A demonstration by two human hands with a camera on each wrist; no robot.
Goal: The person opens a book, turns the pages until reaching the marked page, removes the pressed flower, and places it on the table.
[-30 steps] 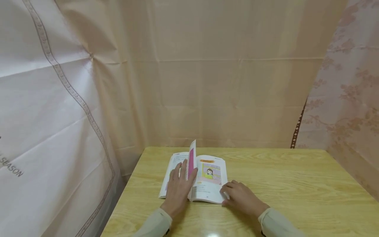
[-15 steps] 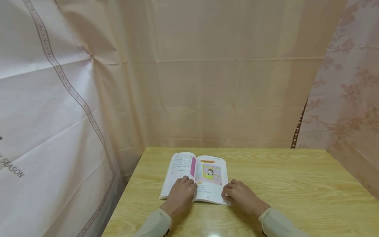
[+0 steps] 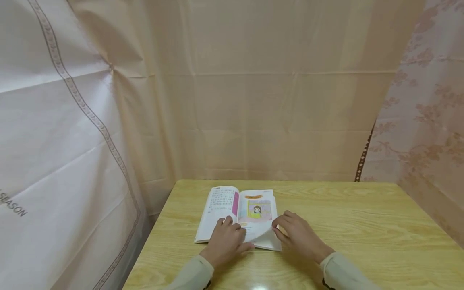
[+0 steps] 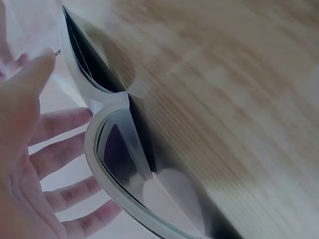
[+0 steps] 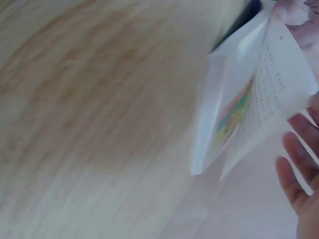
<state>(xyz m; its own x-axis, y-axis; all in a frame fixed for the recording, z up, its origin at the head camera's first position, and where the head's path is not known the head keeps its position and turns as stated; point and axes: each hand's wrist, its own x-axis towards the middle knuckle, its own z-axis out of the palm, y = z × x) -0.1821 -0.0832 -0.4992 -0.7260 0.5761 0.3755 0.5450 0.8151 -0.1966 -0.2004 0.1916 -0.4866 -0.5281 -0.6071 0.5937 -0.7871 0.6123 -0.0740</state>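
Note:
An open paperback book (image 3: 207, 225) lies on the wooden table, its right page showing a cartoon of a dark-haired figure. My left hand (image 3: 226, 241) rests over the lower middle of the book with relaxed fingers, thumb pointing right along the bottom edge. In the left wrist view, that hand's fingers (image 4: 57, 152) spread across the pages. At the lower right corner, my right hand (image 3: 299, 237) pinches the page (image 3: 259, 226) between thumb and forefinger, and the corner curls up. Print shows on the raised page's underside (image 5: 271, 92) in the right wrist view; the other fingers stay loose.
Bare wood of the table (image 3: 355, 225) extends right of the book. A beige cloth (image 3: 272, 121) hangs behind the table's back edge. White cloth (image 3: 72, 161) hangs at the left, and a floral one (image 3: 427, 121) at the right.
The leaf that stood upright near the spine now lies flat on the left. My left hand has shifted right and down; the right hand has risen slightly, lifting the right page's corner.

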